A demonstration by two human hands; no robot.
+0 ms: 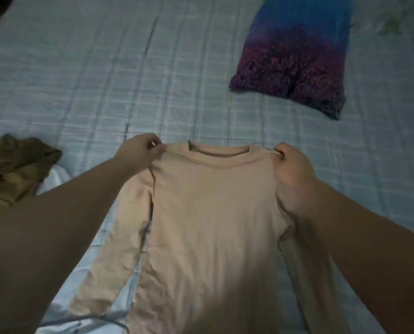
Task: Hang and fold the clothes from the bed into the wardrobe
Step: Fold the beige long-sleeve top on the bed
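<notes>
A beige long-sleeved shirt (213,213) lies spread flat on the bed, collar pointing away from me and both sleeves running down along its sides. My left hand (141,150) pinches the shirt's left shoulder. My right hand (292,169) grips the right shoulder with curled fingers. The hem of the shirt runs out of view at the bottom.
The bed (104,80) carries a light blue checked sheet. A crumpled olive-brown garment (15,165) lies at the left edge, over something white (56,177). A blue-and-purple patterned pillow (295,56) lies at the upper right.
</notes>
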